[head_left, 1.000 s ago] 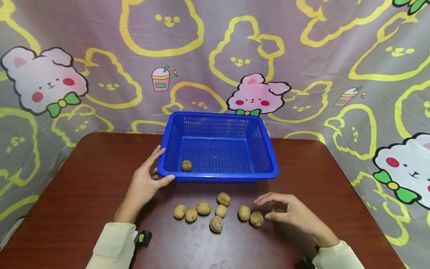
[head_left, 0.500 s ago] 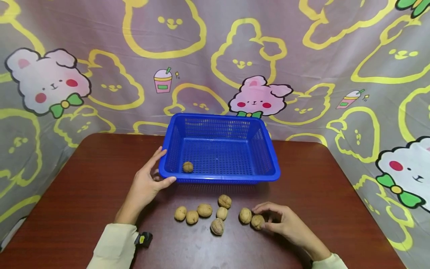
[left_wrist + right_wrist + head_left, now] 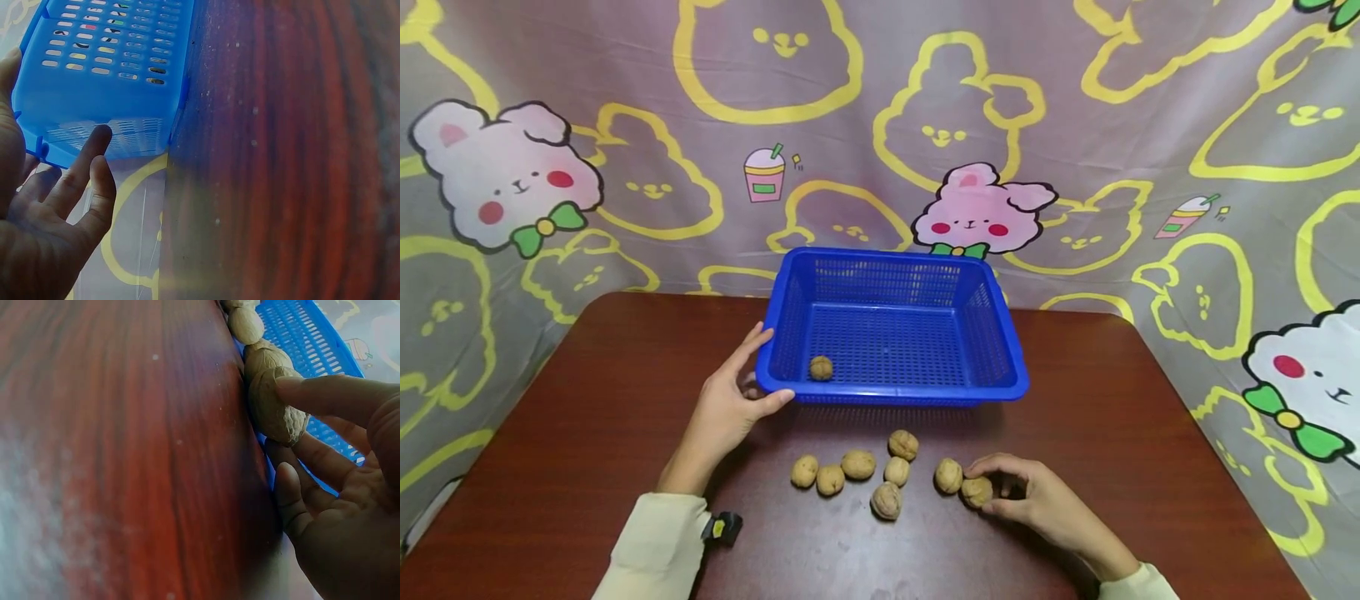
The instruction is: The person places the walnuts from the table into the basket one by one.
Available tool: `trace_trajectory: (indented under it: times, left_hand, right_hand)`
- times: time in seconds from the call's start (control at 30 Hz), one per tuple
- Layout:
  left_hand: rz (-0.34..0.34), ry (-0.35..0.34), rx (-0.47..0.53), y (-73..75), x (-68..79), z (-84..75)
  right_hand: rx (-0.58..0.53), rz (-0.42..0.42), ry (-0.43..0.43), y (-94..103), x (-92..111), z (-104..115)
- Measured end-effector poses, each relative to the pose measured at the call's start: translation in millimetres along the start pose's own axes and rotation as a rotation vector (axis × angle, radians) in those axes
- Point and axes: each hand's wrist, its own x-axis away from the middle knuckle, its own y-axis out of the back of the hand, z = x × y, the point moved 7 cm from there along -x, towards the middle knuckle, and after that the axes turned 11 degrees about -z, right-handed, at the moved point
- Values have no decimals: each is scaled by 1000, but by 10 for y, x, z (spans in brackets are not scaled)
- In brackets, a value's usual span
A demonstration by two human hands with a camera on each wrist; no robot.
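On the red-brown table (image 3: pixel 820 558) lie eight walnuts (image 3: pixel 887 502), the rightmost walnut (image 3: pixel 977 493) pinched by the right hand (image 3: pixel 1039 504). Farther, the left hand (image 3: pixel 728 408) grips one blue basket (image 3: pixel 895 392) near-left; a ninth walnut (image 3: pixel 822 368) lies inside. Behind hangs a cartoon-printed curtain (image 3: pixel 835 150).

No legible text, brand or number in any view. Backdrop (image 3: pixel 842 154): two printed cups, left (image 3: pixel 763 185) and right (image 3: pixel 1180 222), each with a green label patch; nothing readable there. Black wrist unit (image 3: pixel 730 530) by left cuff (image 3: pixel 658 529): yellow mark, too small to read.
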Motion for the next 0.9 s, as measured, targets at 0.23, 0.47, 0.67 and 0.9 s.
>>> trace_trajectory:
  times: [0.23, 0.47, 0.67, 0.9]
  left_hand:
    - [-2, 2, -11, 5, -1, -5]
    - [0, 2, -7, 3, 0, -4]
    - [-4, -4, 2, 5, -2, -13]
    - [-3, 5, 9, 2, -1, -8]
  right_hand:
    - [3, 8, 78, 12, -22, 84]
    - [-30, 21, 115, 61, -138, 304]
    - [-39, 56, 93, 72, -335, 526]
    - [-60, 118, 83, 53, -706, 800]
